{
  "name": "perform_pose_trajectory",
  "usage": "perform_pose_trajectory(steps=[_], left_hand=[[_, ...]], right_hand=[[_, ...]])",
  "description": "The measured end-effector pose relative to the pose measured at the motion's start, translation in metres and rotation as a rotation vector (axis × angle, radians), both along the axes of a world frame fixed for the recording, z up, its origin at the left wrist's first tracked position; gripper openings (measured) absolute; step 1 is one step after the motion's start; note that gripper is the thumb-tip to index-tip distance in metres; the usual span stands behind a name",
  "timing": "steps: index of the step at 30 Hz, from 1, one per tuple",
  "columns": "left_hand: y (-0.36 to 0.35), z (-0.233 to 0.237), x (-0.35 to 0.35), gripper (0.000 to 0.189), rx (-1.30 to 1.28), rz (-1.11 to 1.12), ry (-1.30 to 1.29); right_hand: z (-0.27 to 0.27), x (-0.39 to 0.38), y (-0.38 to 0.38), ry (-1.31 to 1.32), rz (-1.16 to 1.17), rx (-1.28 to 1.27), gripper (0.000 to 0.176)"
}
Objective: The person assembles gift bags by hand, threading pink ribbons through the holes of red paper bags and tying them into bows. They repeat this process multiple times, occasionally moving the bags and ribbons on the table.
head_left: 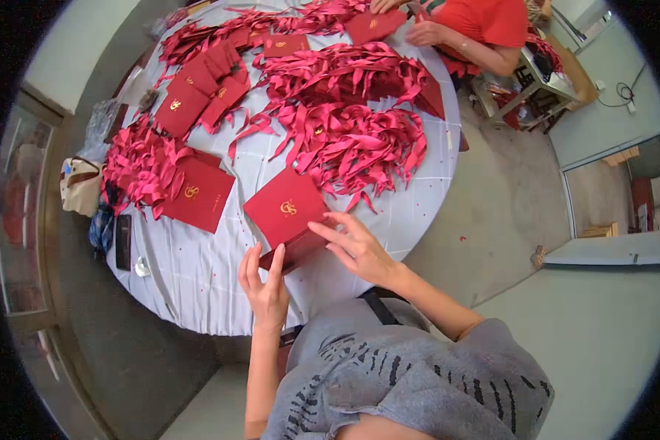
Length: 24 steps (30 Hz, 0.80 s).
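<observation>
A red paper gift bag (279, 205) with a gold logo sits at the near side of the round table, its logo face up and a narrow side panel turned toward me. My left hand (265, 293) grips its near left edge, thumb and fingers on either side of the corner. At the near right corner, my right hand (363, 253) has its fingertips on the edge of the bag. Just beyond lies a heap of red ribbon handles (359, 147). To the left, a stack of flat red bags (202, 194) has ribbons bunched at one end.
White cloth covers the round table (213, 293). More red bags (180, 106) lie at the far left. A dark phone (123, 242) and a small white item (141, 267) rest near the left edge. Across the table, a person in a red shirt (484, 29) handles another bag.
</observation>
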<state>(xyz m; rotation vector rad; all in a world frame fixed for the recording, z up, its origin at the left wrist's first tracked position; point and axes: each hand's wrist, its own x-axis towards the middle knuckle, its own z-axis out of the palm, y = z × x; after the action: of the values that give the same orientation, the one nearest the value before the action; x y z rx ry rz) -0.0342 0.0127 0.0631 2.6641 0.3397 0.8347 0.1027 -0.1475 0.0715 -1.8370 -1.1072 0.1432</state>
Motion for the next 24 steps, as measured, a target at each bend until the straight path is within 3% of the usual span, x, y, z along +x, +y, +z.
perform_pose_trajectory(steps=[3, 8, 12, 16, 18, 20, 21, 24], left_hand=[[0.002, 0.007, -0.007, 0.051, 0.048, -0.045, -0.025], [-0.01, 0.026, 0.004, 0.02, 0.006, -0.035, 0.085], [-0.01, 0.056, 0.004, 0.017, 0.008, -0.03, 0.272], [-0.003, 0.063, -0.004, 0.019, 0.019, -0.023, 0.294], [-0.002, 0.062, -0.005, 0.019, 0.049, -0.023, 0.275], [-0.002, 0.063, -0.008, 0.018, 0.08, -0.023, 0.263], [-0.003, 0.063, -0.008, 0.018, 0.086, -0.027, 0.269], [-0.007, 0.06, -0.012, 0.018, 0.051, -0.036, 0.291]], right_hand=[[0.006, -0.001, -0.006, -0.051, 0.016, -0.041, 0.056], [0.009, -0.007, -0.007, -0.062, 0.009, -0.057, 0.061], [0.012, -0.005, -0.009, -0.044, 0.014, -0.037, 0.057], [0.012, 0.005, -0.012, -0.03, 0.075, -0.074, 0.053], [0.016, 0.02, -0.011, 0.129, 0.271, -0.069, 0.044], [0.017, 0.047, -0.007, 0.199, 0.272, -0.02, 0.039], [0.021, 0.062, -0.003, 0.419, 0.134, -0.011, 0.032], [-0.008, 0.133, 0.015, -0.095, -0.244, -0.074, 0.022]])
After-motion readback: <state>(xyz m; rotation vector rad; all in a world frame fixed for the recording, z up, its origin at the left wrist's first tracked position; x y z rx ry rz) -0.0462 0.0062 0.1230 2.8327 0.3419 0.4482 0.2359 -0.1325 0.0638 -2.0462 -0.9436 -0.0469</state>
